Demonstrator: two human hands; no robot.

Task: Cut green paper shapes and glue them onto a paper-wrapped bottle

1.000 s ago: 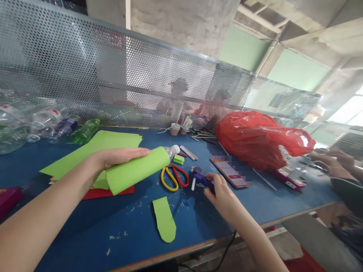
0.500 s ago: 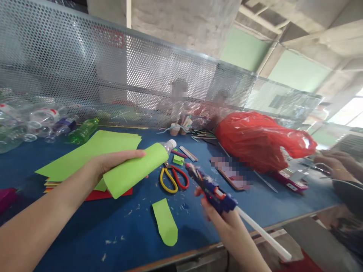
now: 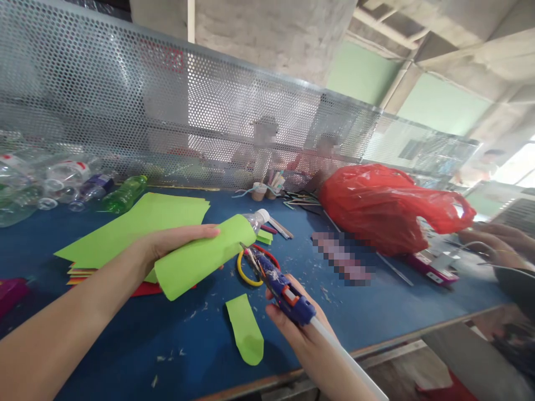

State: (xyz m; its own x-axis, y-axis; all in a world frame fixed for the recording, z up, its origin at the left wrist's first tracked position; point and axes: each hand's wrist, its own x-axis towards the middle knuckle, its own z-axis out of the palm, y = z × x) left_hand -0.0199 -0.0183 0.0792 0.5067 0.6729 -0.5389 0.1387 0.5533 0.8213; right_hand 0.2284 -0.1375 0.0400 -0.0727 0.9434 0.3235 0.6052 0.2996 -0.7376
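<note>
My left hand (image 3: 184, 239) is wrapped round a clear plastic bottle (image 3: 256, 221) with a white cap, tilted up to the right. Green paper (image 3: 204, 259) covers most of the bottle's body. In my right hand (image 3: 295, 317) is a blue hot glue gun (image 3: 282, 287), a long white glue stick (image 3: 351, 359) jutting from its back end. The gun's nozzle is at the green paper, near the bottle's neck; whether it touches I cannot tell. Scissors with yellow and red handles (image 3: 246, 273) lie behind the gun, partly hidden. A rounded green paper strip (image 3: 246, 331) lies below.
Green sheets (image 3: 137, 223) top a stack of coloured paper at left, with several plastic bottles (image 3: 62, 175) behind. A red plastic bag (image 3: 376, 206) and a power strip (image 3: 430, 270) are at right, near another person's hand (image 3: 493, 242). A perforated metal screen (image 3: 167, 111) backs the table.
My right hand has brought the glue gun leftward, its nozzle now up at the paper-covered bottle and in front of the scissors. The bottle has shifted slightly right and down.
</note>
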